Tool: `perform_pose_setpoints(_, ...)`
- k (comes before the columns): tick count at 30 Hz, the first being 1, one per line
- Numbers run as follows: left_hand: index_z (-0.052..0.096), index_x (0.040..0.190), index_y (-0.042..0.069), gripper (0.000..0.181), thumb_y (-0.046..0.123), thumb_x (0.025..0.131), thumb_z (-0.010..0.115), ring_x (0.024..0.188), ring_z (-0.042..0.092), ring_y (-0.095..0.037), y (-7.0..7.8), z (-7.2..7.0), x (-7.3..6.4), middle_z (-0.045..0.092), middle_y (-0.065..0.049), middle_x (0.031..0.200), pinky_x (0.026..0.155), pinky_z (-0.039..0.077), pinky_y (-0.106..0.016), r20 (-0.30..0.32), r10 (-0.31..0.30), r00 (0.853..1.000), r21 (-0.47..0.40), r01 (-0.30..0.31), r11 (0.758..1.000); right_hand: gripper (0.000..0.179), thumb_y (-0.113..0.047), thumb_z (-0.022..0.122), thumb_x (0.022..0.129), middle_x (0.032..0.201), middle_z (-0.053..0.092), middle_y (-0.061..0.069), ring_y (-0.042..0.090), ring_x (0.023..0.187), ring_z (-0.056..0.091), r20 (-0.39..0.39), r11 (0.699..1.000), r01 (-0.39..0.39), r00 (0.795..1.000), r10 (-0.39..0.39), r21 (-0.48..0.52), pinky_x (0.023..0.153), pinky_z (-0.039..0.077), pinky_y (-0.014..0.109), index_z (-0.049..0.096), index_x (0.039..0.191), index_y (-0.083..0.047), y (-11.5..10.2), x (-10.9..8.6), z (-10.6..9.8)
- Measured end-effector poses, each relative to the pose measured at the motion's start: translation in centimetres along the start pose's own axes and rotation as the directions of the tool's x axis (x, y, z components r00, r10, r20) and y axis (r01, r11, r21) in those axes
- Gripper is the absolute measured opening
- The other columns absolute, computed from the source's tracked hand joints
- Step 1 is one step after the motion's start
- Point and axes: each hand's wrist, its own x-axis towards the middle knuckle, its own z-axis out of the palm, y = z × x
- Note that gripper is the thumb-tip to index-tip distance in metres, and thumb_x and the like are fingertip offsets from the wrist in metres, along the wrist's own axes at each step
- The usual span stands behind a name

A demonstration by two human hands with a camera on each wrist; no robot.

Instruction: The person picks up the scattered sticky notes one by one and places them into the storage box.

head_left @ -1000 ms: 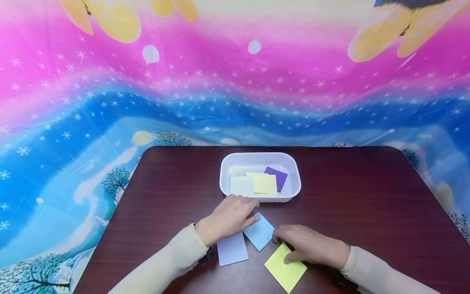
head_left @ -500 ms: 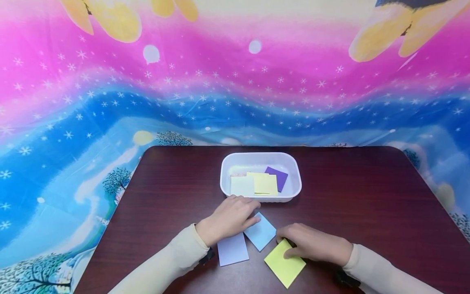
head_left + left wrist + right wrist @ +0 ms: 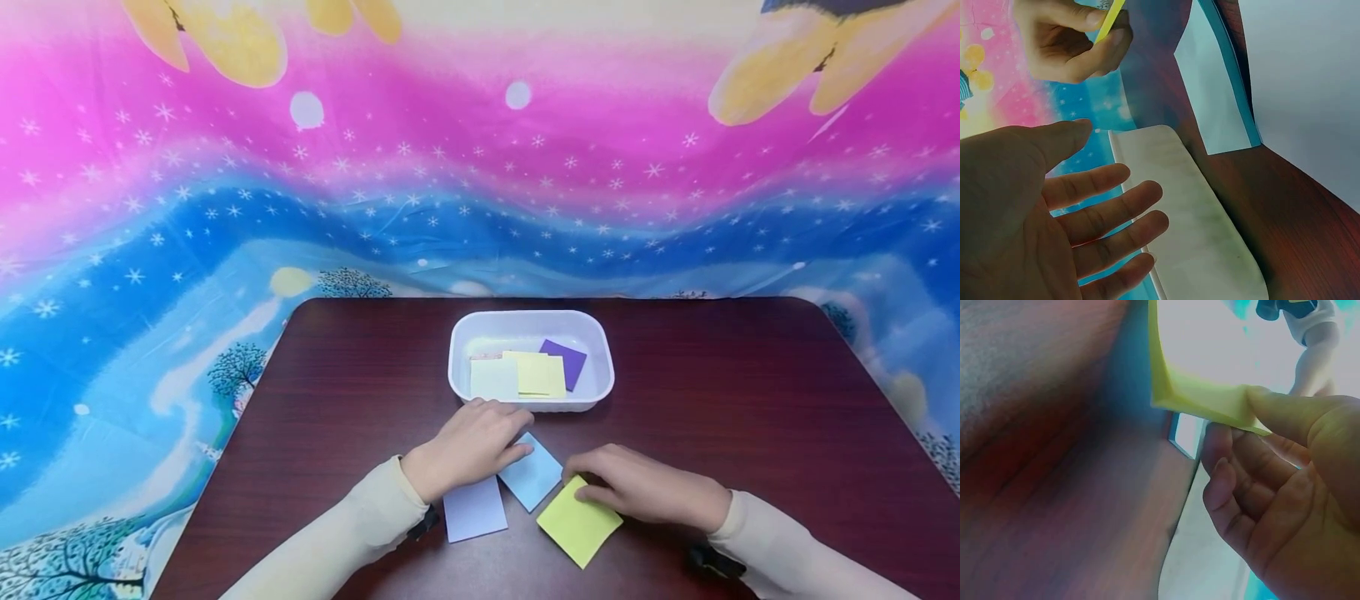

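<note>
My right hand (image 3: 647,485) pinches a yellow sticky note pad (image 3: 580,527) by its far corner, thumb on top and fingers beneath. In the right wrist view the yellow pad (image 3: 1210,356) is held up off the table. My left hand (image 3: 471,442) hovers by the near side of a white plastic tub (image 3: 558,407); its fingers are loosely spread and hold nothing in the left wrist view. A light blue pad (image 3: 534,479) lies on the table between the hands. A lavender pad (image 3: 477,515) lies below the left hand, its far edge hidden.
Inside the tub are a pale green pad (image 3: 492,380), a pale yellow pad (image 3: 546,377) and a purple pad (image 3: 567,364). The dark brown table (image 3: 720,392) reaches back to a colourful printed cloth (image 3: 480,217).
My right hand has moved slightly forward with the yellow sticky note pad, drawing it away from the table's near edge. My left hand and the other pads stay put.
</note>
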Motion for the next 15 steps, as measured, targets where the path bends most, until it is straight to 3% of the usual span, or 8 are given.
perform_pose_setpoints(6,0.069,0.116,0.016,0.028,0.039,0.099,0.064,0.081,0.063,-0.009,0.1,-0.2,0.0,0.073,0.007,0.099,0.073,0.049,-0.027,-0.004,0.0,1.0,-0.012,0.0,1.0,0.009,-0.016,0.064,0.099,0.088,0.062,-0.018,-0.006,0.077,0.052,-0.039,0.999,0.033,0.999,-0.033,-0.002,0.069,0.047,0.016,0.066,0.104,-0.023,-0.2,-0.1,-0.6)
perform_pose_setpoints(15,0.068,0.12,0.016,0.031,0.039,0.099,0.063,0.093,0.069,-0.012,0.0,-0.5,0.0,0.075,0.004,0.108,0.081,0.053,-0.031,-0.016,0.003,1.0,-0.002,-0.003,1.0,0.009,-0.017,0.063,0.1,0.09,0.063,-0.017,-0.005,0.08,0.053,-0.097,0.999,0.035,0.995,-0.037,-0.026,0.071,0.048,0.017,0.066,0.104,-0.025,-0.6,-0.2,-1.8)
